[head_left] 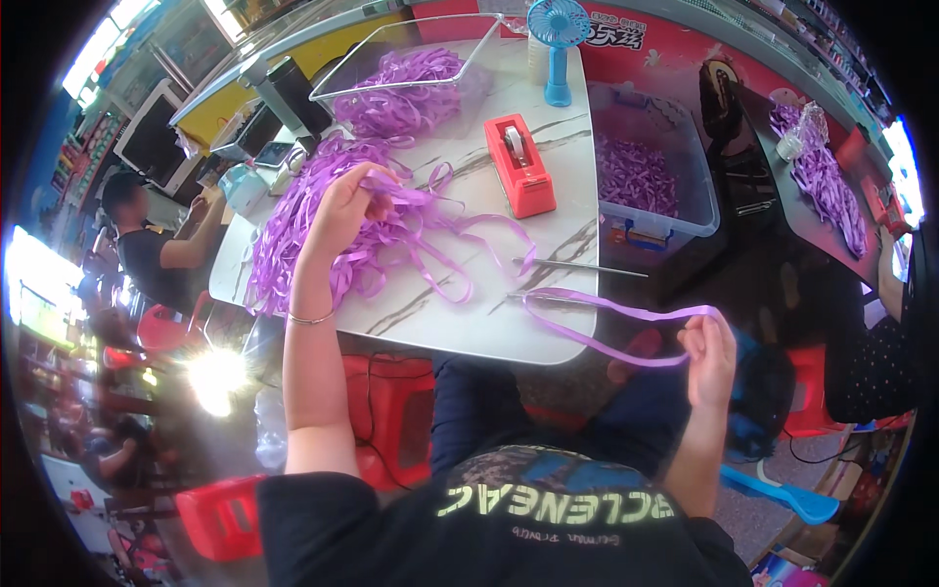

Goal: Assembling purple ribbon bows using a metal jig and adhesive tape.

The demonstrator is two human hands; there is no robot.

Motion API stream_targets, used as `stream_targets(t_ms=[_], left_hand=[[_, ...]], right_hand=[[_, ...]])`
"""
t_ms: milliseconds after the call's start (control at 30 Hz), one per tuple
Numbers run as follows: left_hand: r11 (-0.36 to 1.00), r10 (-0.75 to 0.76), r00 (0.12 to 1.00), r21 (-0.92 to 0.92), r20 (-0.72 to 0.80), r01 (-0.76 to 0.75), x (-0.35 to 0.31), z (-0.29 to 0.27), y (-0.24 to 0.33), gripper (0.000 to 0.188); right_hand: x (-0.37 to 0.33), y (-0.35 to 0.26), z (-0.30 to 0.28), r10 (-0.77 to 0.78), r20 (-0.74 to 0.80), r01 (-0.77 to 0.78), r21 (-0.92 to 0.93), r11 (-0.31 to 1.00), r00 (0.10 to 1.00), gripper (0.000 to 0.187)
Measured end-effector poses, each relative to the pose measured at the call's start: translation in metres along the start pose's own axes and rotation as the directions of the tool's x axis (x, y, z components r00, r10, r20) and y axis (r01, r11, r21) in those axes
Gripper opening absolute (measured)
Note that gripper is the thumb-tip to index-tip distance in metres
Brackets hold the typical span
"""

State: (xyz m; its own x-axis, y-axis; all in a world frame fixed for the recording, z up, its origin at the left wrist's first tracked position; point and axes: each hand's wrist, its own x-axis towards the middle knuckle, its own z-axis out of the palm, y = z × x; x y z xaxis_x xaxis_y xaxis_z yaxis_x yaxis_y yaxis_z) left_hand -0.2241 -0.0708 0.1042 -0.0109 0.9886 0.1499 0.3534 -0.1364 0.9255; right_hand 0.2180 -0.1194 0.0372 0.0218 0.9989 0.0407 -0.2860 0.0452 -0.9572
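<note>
My left hand (354, 203) is raised over a big tangled heap of purple ribbons (298, 220) on the left of the table, its fingers closed on a ribbon. Out past the table's right edge, my right hand (710, 354) grips the end of a long purple ribbon loop (611, 307). The loop is drawn out from near a thin metal rod at the table edge, and whether it hooks on that rod cannot be made out. Just behind it, a second metal rod (597, 267) juts over the edge. Loose ribbon strands trail across the table between my hands.
A red tape dispenser (521, 174) and a blue handheld fan (558, 59) stand on the white marbled table (460, 333). Behind the heap is a clear bin (391, 90) of ribbons. A second clear bin (675, 227) sits right of the table. Other people work left and right.
</note>
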Motion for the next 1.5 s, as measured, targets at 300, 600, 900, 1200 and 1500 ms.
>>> stream_targets(t_ms=[300,600,900,1200,1500], left_hand=[[0.466,0.131,0.943,0.820,0.307,-0.332,-0.018,0.063,0.009,0.050],[0.315,0.051,0.940,0.888,0.337,-0.336,-0.001,0.089,-0.022,0.037],[0.857,0.407,0.884,0.237,0.231,-0.457,-0.021,0.165,0.048,0.028],[0.911,0.255,0.604,-0.398,0.755,0.112,-0.060,0.256,0.052,0.041],[0.798,0.131,0.546,-0.415,0.827,0.437,-0.061,0.251,0.035,0.021]], right_hand=[[-0.019,-0.065,-0.020,-0.009,0.236,-0.026,0.146,0.989,0.972,0.038],[-0.032,-0.111,-0.024,0.026,0.345,0.246,-0.720,0.649,0.938,0.031],[-0.020,-0.072,-0.022,0.247,0.408,0.168,-0.748,0.642,0.879,0.023],[-0.020,-0.067,0.001,0.046,0.418,0.184,-0.493,0.851,0.907,0.027],[-0.017,-0.064,-0.011,0.086,0.334,0.062,-0.410,0.910,0.939,0.029]])
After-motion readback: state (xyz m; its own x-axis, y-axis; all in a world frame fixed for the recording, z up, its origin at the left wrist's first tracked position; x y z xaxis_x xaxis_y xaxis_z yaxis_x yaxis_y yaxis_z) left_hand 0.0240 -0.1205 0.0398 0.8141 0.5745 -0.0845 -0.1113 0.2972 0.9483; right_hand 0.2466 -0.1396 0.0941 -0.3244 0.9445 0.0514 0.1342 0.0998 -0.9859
